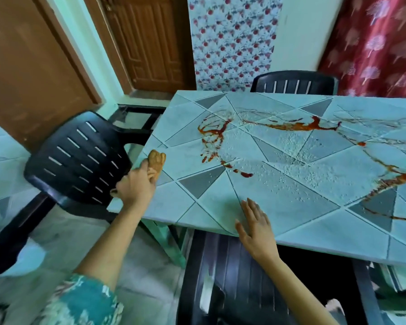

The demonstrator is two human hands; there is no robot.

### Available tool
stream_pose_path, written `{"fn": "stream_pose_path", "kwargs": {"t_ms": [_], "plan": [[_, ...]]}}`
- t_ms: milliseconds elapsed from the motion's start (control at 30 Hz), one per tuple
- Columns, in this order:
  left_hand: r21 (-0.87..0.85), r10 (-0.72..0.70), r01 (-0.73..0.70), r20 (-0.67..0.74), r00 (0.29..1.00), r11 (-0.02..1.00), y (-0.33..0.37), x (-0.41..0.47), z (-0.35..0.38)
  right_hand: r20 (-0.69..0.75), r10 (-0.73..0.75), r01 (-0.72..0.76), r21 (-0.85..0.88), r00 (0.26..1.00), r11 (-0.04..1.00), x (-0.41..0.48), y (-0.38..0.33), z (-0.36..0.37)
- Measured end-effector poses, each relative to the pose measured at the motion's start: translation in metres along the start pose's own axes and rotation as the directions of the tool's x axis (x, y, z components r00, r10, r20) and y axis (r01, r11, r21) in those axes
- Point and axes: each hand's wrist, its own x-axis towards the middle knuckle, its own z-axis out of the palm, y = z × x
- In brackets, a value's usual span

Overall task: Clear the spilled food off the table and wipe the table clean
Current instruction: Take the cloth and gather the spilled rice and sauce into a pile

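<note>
A pale blue table [314,231] with grey triangle patterns carries red sauce smears [217,131] at its middle left, a long sauce streak [300,125] across the far side and more sauce [394,181] at the right. White grainy spill [291,160] is scattered between them. At the table's left edge my left hand [136,186] grips a brown piece of food [157,160]. My right hand [256,224] lies flat with straight fingers on the near edge of the table and holds nothing.
A black plastic chair [80,160] stands at the table's left end, another black chair [232,277] sits below the near edge, and a third black chair [295,82] is at the far side. Brown doors and a red curtain are behind.
</note>
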Motion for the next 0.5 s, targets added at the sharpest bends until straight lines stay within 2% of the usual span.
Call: {"fn": "stream_pose_path", "kwargs": {"t_ms": [167, 267, 367, 500], "plan": [[0.077, 0.134, -0.157, 0.244, 0.96, 0.985, -0.002, 0.032, 0.039, -0.074, 0.052, -0.071, -0.283, 0.996, 0.956, 0.004, -0.001, 0.016], [-0.039, 0.184, -0.181, 0.333, 0.925, 0.983, -0.011, 0.041, 0.06, -0.084, 0.095, -0.12, -0.379, 0.992, 0.917, 0.004, -0.004, 0.021], [-0.087, 0.219, -0.201, 0.327, 0.919, 0.976, -0.017, 0.033, 0.08, -0.085, 0.114, -0.139, -0.415, 0.99, 0.899, 0.005, -0.004, 0.022], [-0.095, 0.242, -0.227, 0.212, 0.947, 0.969, -0.016, 0.029, 0.09, -0.107, 0.109, -0.145, -0.437, 0.988, 0.887, 0.006, -0.001, 0.025]]}}
